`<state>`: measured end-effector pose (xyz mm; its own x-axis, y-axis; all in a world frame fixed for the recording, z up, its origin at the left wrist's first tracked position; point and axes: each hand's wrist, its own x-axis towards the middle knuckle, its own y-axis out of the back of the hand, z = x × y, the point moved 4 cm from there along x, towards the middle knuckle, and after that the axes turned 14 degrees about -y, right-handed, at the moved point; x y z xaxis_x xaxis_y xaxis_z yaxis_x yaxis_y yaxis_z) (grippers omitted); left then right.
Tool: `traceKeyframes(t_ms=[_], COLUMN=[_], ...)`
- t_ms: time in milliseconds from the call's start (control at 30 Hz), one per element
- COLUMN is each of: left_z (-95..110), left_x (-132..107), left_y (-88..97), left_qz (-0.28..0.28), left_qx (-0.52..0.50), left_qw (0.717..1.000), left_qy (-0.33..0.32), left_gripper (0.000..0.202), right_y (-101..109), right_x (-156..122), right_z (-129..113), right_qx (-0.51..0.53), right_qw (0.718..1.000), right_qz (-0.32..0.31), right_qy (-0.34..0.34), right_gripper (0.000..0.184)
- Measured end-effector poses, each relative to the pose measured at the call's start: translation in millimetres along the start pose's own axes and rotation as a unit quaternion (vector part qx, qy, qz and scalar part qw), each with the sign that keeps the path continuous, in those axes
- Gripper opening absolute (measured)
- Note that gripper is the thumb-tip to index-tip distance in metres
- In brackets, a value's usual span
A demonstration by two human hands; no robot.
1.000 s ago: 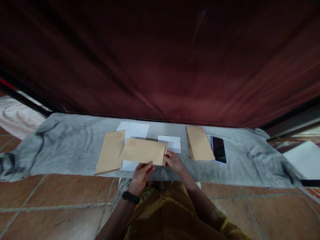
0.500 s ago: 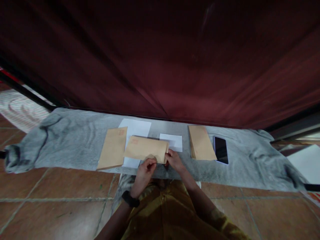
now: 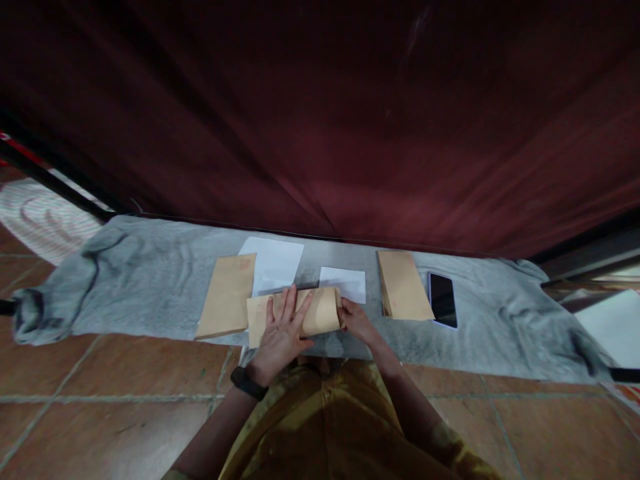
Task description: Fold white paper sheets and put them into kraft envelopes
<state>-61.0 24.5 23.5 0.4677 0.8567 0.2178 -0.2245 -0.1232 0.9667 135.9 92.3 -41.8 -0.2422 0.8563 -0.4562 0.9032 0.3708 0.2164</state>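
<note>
A brown paper envelope (image 3: 323, 312) lies in front of me, its right end bulging up. My left hand (image 3: 283, 333) rests flat across its left part, fingers spread. At the right end, my right hand (image 3: 356, 319) pinches the envelope's edge between thumb and fingers; the fingertips are partly hidden behind the paper. Just beyond the envelope are a white sheet (image 3: 277, 259) on the left and a smaller white paper (image 3: 345, 281) on the right, both partly covered by it.
Brown envelopes (image 3: 227, 293) lie at the left, and another stack of brown envelopes (image 3: 404, 287) at the right. Beside that stack is a phone (image 3: 443, 301). All rest on a grey cloth (image 3: 155, 287) over a narrow surface. A dark red curtain (image 3: 320, 133) hangs behind.
My left hand has gone from pinching the envelope's near edge to lying spread on top. The envelope has come closer to me, and its right end now curves upward.
</note>
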Motion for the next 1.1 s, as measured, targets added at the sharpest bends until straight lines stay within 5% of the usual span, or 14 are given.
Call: traceKeyframes(t_ms=[300,600,767,867,1000,1100], left_z=[-10,-1,1,3,9,13], left_x=[14,18,22,23,24,25], left_y=[-13.8,-7.5,-3.1,-2.8,-2.7,-2.2], left_qz=[-0.101,-0.071,-0.059,-0.061,-0.059,-0.060], left_qx=[-0.025,-0.012,-0.005,-0.008,-0.021,-0.036], left_qw=[0.995,0.997,0.997,0.995,0.992,0.988], left_qy=[-0.005,-0.040,-0.056,-0.080,-0.114,-0.135], left_gripper=[0.121,0.117,0.111,0.104,0.102,0.105], right_y=[3,16,12,8,1,-2], right_x=[-5,-36,-35,-30,-31,-35], right_z=[4,-13,-13,-7,-5,-5], right_qx=[-0.130,-0.151,-0.053,0.083,0.244,0.297], right_qw=[0.990,0.948,0.981,0.995,0.961,0.934], right_qz=[0.048,0.264,0.169,0.050,-0.119,-0.173], right_qy=[0.006,0.092,0.074,0.027,-0.050,-0.095], right_gripper=[0.021,0.023,0.027,0.025,0.028,0.035])
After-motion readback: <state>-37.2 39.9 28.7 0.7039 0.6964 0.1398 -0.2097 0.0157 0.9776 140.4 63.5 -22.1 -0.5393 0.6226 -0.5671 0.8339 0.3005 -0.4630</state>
